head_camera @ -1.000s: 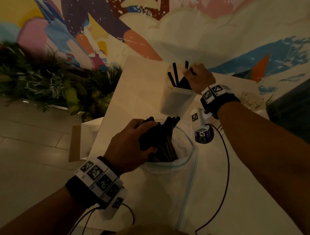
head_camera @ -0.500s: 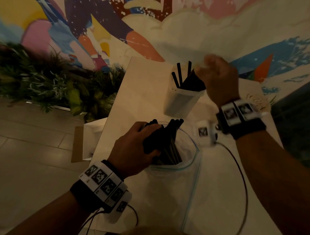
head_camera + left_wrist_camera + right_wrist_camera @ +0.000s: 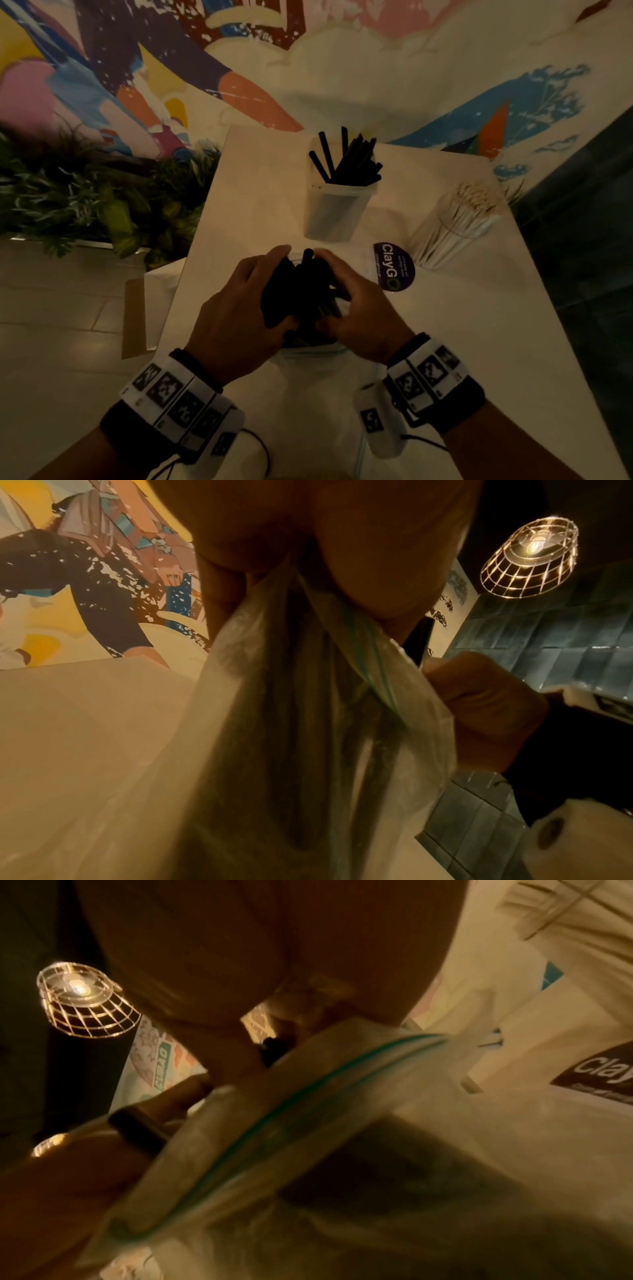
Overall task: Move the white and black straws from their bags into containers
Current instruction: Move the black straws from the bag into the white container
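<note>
Near counter's front edge, both hands (image 3: pixel 301 305) gripping black straws (image 3: pixel 301 284) in bag (image 3: pixel 308 723); light, stiff, slippery, best grasped mid-bundle.

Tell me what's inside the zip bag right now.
Black straws stand in the zip bag, gripped by both the left hand and right hand. Their lower ends and count are hidden.

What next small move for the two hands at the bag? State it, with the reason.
Probably lift a bunch clear: both the left hand and right hand grip the black straws standing in the zip bag, and the container behind has room.
</note>
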A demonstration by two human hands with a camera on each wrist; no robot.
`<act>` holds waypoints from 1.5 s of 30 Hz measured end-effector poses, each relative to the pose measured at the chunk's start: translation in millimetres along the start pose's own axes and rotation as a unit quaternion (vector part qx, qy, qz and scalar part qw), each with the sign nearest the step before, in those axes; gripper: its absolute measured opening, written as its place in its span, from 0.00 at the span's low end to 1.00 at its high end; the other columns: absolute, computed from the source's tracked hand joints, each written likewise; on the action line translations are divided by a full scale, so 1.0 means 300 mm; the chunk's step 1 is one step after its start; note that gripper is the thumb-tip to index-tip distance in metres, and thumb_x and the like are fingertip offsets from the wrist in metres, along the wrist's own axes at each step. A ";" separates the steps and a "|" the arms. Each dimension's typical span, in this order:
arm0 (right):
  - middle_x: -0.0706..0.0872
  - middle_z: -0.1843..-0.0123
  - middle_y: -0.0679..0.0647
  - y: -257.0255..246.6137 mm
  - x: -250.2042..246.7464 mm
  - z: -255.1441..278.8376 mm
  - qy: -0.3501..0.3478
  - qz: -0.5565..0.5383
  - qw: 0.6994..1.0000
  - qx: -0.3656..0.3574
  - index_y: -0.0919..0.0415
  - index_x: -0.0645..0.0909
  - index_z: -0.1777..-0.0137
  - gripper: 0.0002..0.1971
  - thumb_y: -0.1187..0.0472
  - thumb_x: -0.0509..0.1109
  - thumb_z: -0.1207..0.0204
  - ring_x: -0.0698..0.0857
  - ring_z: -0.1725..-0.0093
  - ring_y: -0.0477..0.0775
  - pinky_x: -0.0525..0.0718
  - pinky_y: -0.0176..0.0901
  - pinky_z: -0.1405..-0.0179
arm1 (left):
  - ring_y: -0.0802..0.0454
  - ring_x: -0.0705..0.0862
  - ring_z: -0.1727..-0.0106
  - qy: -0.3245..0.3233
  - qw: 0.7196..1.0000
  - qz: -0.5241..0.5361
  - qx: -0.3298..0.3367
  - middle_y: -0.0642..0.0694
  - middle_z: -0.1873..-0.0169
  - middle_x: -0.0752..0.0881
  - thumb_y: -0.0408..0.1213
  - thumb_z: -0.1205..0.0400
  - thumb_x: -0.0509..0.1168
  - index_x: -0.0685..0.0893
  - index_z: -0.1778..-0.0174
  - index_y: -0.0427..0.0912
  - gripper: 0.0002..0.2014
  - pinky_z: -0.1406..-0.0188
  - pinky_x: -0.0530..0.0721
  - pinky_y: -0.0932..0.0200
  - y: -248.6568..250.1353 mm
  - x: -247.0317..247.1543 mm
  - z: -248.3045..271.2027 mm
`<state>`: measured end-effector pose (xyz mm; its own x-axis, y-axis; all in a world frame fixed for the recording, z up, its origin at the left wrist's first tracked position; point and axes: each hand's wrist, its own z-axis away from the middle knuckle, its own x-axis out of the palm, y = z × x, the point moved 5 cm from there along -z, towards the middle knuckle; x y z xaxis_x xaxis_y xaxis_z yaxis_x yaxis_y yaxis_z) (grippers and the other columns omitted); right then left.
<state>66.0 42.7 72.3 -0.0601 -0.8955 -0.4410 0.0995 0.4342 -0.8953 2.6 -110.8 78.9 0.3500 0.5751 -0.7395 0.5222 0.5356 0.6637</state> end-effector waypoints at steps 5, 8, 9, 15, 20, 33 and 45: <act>0.77 0.28 0.43 0.003 -0.002 -0.012 0.024 0.044 0.997 -0.055 0.50 0.67 0.22 0.34 0.62 0.74 0.27 0.74 0.28 0.39 0.72 0.37 0.26 | 0.44 0.77 0.34 -0.032 0.997 -0.055 0.035 0.53 0.19 0.50 0.50 0.31 0.75 0.48 0.23 0.69 0.48 0.57 0.88 0.53 0.014 0.005 -0.008; 0.79 0.33 0.41 0.014 -0.013 -0.015 0.040 0.048 0.996 -0.061 0.51 0.71 0.25 0.32 0.65 0.75 0.28 0.77 0.32 0.35 0.73 0.27 0.31 | 0.43 0.78 0.33 -0.036 0.995 -0.074 0.050 0.52 0.19 0.53 0.51 0.31 0.75 0.54 0.23 0.67 0.45 0.54 0.88 0.51 0.018 0.010 -0.015; 0.81 0.33 0.42 0.023 -0.017 -0.016 0.048 0.046 0.996 -0.058 0.51 0.73 0.26 0.31 0.66 0.75 0.28 0.78 0.33 0.35 0.73 0.27 0.33 | 0.43 0.79 0.35 -0.036 0.996 -0.072 0.047 0.52 0.20 0.56 0.52 0.31 0.75 0.56 0.23 0.65 0.44 0.54 0.87 0.52 0.018 0.009 -0.018; 0.86 0.45 0.35 0.038 -0.043 -0.014 0.099 0.004 0.992 -0.073 0.46 0.81 0.39 0.21 0.64 0.76 0.30 0.84 0.43 0.33 0.79 0.29 0.40 | 0.44 0.81 0.41 -0.043 0.995 -0.078 0.041 0.52 0.23 0.60 0.53 0.31 0.74 0.57 0.23 0.63 0.43 0.56 0.87 0.53 0.013 0.004 -0.034; 0.83 0.47 0.29 0.051 -0.046 -0.006 0.138 0.017 0.986 -0.090 0.46 0.80 0.39 0.21 0.64 0.74 0.31 0.82 0.45 0.26 0.78 0.25 0.42 | 0.45 0.82 0.44 -0.036 0.996 -0.073 0.033 0.53 0.25 0.62 0.51 0.31 0.75 0.58 0.23 0.63 0.43 0.60 0.87 0.51 0.010 0.002 -0.048; 0.84 0.67 0.49 0.089 -0.055 -0.026 0.191 0.027 0.981 -0.034 0.55 0.78 0.61 0.08 0.67 0.72 0.26 0.84 0.65 0.49 0.84 0.44 0.63 | 0.45 0.82 0.45 -0.028 0.996 -0.070 0.048 0.53 0.27 0.63 0.48 0.30 0.75 0.58 0.23 0.61 0.42 0.61 0.88 0.53 0.008 0.002 -0.028; 0.86 0.61 0.51 0.105 -0.072 -0.026 0.211 -0.053 0.976 -0.011 0.58 0.81 0.57 0.07 0.71 0.73 0.27 0.87 0.59 0.55 0.87 0.59 0.57 | 0.45 0.81 0.44 -0.030 0.996 -0.068 0.045 0.53 0.26 0.63 0.47 0.30 0.75 0.57 0.24 0.63 0.43 0.61 0.87 0.53 0.006 0.005 -0.026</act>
<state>62.6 76.3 53.1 -0.4738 -0.8171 -0.3284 0.0497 0.3475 -0.9364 -2.0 -104.0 80.0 0.3165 0.4619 -0.8285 0.6338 0.5469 0.5470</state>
